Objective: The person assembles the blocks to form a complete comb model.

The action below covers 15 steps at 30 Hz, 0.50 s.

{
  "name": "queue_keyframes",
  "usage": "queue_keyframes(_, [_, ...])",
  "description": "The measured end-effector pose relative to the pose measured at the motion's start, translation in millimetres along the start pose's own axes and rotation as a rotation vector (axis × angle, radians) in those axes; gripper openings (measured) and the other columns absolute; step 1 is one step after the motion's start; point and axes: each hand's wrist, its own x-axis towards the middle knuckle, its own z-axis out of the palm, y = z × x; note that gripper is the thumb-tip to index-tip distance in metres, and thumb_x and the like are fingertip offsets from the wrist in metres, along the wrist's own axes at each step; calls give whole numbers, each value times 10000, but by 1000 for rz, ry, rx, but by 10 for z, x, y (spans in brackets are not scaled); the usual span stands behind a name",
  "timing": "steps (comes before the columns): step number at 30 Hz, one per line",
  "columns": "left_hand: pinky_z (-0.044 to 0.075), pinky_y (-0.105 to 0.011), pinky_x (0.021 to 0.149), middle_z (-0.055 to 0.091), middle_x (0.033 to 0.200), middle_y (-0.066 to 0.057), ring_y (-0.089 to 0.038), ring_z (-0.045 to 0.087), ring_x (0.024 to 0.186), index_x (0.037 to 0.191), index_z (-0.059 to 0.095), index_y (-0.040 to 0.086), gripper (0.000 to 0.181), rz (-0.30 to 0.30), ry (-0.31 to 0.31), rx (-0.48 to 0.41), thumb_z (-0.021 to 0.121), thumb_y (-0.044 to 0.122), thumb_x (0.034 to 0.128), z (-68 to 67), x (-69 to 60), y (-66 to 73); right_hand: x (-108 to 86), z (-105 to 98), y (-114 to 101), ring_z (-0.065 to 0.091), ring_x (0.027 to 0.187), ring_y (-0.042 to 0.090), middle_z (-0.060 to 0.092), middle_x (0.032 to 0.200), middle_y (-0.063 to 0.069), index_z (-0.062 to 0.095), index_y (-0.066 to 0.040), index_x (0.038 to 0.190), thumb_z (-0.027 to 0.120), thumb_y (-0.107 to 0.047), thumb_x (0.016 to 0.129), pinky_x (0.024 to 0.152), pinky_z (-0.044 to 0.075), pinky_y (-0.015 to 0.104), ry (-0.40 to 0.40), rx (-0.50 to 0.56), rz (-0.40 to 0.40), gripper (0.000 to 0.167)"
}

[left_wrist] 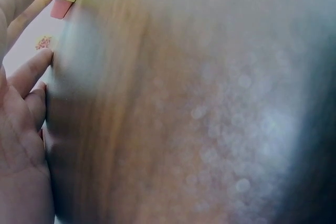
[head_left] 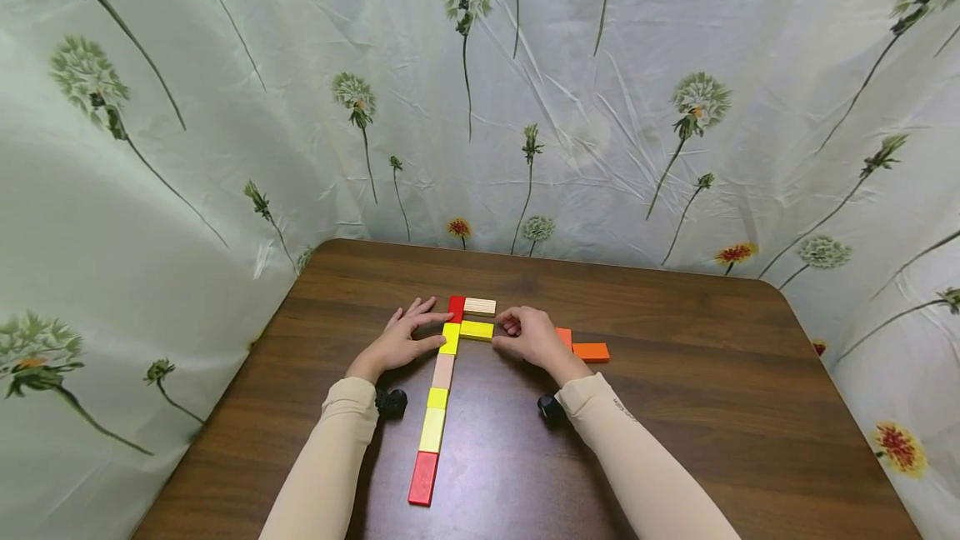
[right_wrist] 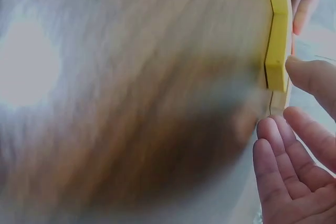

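A column of flat wooden blocks runs up the table: red block (head_left: 423, 478), pale yellow block (head_left: 432, 430), short yellow block (head_left: 438, 397), pinkish block (head_left: 443, 372), yellow block (head_left: 450, 340), and another red block (head_left: 457, 307) on top. From its upper end, a second yellow block (head_left: 477, 331) and a plain wood block (head_left: 480, 307) extend rightward. My left hand (head_left: 401, 343) lies left of the column, fingers spread, thumb at the upright yellow block and index finger by the top red one. My right hand (head_left: 534, 337) is beside the sideways yellow block's right end, thumb close to it, fingers loosely bent.
Two orange blocks, one upright block (head_left: 564, 337) partly behind the right hand and one sideways block (head_left: 591, 352), sit to the right. A brown wooden table (head_left: 697, 407) carries everything. Behind its far edge hangs a flower-printed curtain (head_left: 585, 140).
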Motion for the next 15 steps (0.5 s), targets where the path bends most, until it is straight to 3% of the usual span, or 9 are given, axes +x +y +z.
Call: queue_keyframes(15, [-38, -674, 1340, 290, 1774, -164, -431, 83, 1688, 1525, 627, 254, 542, 18, 6, -12, 728, 403, 1014, 1, -1, -6, -83, -512, 84, 722, 1054, 306, 757, 1158, 188, 723, 37, 1271, 833, -199, 949, 989, 609, 461, 25, -75, 71, 414])
